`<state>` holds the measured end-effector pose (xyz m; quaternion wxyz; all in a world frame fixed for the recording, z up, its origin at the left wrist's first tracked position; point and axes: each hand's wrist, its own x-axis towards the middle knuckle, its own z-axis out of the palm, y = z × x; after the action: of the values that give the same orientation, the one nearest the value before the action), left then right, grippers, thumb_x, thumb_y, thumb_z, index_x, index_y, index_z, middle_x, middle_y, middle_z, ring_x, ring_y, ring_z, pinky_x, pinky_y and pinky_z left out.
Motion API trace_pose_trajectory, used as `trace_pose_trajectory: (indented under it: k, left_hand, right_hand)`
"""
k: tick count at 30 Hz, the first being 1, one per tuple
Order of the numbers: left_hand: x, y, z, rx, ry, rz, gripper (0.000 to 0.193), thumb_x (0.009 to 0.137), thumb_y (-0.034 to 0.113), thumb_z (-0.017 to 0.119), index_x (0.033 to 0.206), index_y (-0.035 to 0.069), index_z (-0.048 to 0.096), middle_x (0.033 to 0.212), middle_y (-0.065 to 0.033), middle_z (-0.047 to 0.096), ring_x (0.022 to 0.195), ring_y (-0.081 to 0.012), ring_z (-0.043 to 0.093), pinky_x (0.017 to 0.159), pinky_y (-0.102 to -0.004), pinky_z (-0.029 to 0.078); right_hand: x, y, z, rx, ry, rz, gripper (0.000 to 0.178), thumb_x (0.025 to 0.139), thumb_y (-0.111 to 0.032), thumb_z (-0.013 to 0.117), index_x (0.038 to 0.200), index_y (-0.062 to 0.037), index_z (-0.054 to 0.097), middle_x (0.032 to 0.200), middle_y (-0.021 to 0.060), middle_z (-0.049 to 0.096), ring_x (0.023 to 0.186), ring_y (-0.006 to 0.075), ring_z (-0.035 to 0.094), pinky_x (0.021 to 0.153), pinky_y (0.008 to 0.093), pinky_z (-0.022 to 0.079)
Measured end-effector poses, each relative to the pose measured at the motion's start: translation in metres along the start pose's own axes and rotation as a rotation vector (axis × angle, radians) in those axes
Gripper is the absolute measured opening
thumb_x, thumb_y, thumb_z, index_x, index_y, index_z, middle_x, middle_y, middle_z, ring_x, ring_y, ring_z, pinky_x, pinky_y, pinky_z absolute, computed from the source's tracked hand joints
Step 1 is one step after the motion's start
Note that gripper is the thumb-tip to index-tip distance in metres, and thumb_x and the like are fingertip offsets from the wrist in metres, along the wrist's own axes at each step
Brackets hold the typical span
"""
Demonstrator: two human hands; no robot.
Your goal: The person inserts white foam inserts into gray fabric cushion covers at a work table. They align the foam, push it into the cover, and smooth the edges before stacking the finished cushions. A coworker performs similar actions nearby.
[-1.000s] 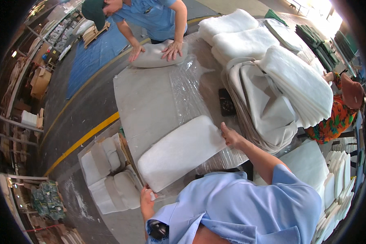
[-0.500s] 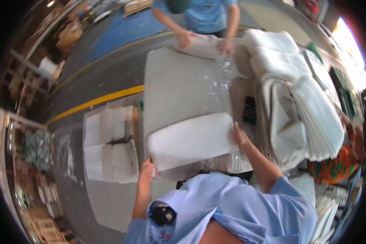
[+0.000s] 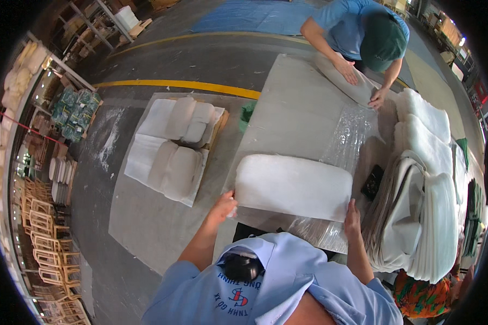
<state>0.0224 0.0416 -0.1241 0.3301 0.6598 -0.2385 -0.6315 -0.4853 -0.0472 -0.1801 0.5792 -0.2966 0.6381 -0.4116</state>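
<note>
A white rectangular foam-like pad (image 3: 295, 184) with rounded far corners lies at the near side of the table (image 3: 287, 124), in front of me. My left hand (image 3: 222, 207) is closed on its near left corner, the fingers partly curled under the edge. At the right edge, near the right corner, my right hand (image 3: 353, 218) grips the pad with its fingers pointing away from me. What lies under the pad is hidden. Across the table a co-worker in a blue shirt and dark cap has both hands on another pale pad (image 3: 347, 81).
Clear plastic film (image 3: 352, 130) covers the table's right part, beside a dark phone-like device (image 3: 372, 181). Stacked white pads (image 3: 436, 222) rise on the right. Left of the table, a low pallet bears more pads (image 3: 173, 168). A yellow line (image 3: 184, 84) crosses the floor.
The whole view has swung left, so the table appears farther right. The pad now lies straighter before me, with both hands still at its sides. The co-worker has bent lower over the other pad.
</note>
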Motion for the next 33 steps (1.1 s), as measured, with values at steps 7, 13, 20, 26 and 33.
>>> trace_pose_trajectory:
  k: [7, 13, 20, 26, 33]
  left_hand:
    - [-0.01, 0.017, -0.064, 0.054, 0.077, -0.051, 0.07, 0.09, -0.002, 0.054, 0.159, 0.005, 0.047, 0.14, -0.0163, 0.065, 0.076, -0.0241, 0.069, 0.066, -0.0383, 0.061]
    - [0.016, 0.032, -0.142, -0.383, 0.137, -0.1, 0.07, 0.095, 0.0, 0.052, 0.163, 0.008, 0.038, 0.131, -0.022, 0.068, 0.079, -0.0312, 0.072, 0.071, -0.0457, 0.064]
    - [0.092, 0.067, -0.221, -0.445, 0.019, -0.114, 0.034, 0.104, 0.021, 0.059, 0.137, 0.013, 0.055, 0.084, -0.0098, 0.06, 0.062, -0.0256, 0.061, 0.055, -0.0414, 0.053]
    - [0.18, 0.132, -0.197, -0.534, 0.084, -0.052, 0.037, 0.099, 0.029, 0.063, 0.133, 0.016, 0.057, 0.117, -0.0129, 0.065, 0.101, -0.0273, 0.068, 0.08, -0.0427, 0.058]
    - [0.29, 0.175, -0.19, -0.294, -0.078, 0.121, 0.045, 0.088, -0.005, 0.055, 0.132, 0.005, 0.054, 0.131, -0.0137, 0.064, 0.117, -0.0292, 0.067, 0.092, -0.0444, 0.061]
  right_hand:
    - [-0.004, -0.019, -0.01, -0.247, 0.139, 0.107, 0.066, 0.112, -0.059, 0.049, 0.147, -0.0034, 0.059, 0.133, 0.0177, 0.07, 0.099, 0.0196, 0.071, 0.084, 0.0354, 0.056]
    - [0.009, -0.049, 0.092, -0.541, 0.455, -0.527, 0.043, 0.113, -0.029, 0.059, 0.147, -0.0035, 0.06, 0.141, 0.0183, 0.066, 0.131, 0.0278, 0.063, 0.11, 0.0391, 0.05]
    - [0.098, -0.123, 0.365, -0.803, 0.197, -0.653, 0.054, 0.102, -0.035, 0.073, 0.147, -0.0094, 0.059, 0.153, 0.0206, 0.055, 0.141, 0.0411, 0.054, 0.119, 0.0519, 0.043]
    - [0.163, -0.122, 0.457, -0.922, 0.244, -0.279, 0.064, 0.105, -0.047, 0.062, 0.156, -0.0113, 0.051, 0.167, 0.021, 0.038, 0.16, 0.0389, 0.026, 0.124, 0.0699, 0.023]
    - [0.172, -0.08, 0.499, -1.16, 0.435, -0.346, 0.074, 0.105, -0.048, 0.056, 0.164, -0.0078, 0.039, 0.174, 0.0222, 0.026, 0.164, 0.0439, 0.012, 0.129, 0.0676, 0.009]
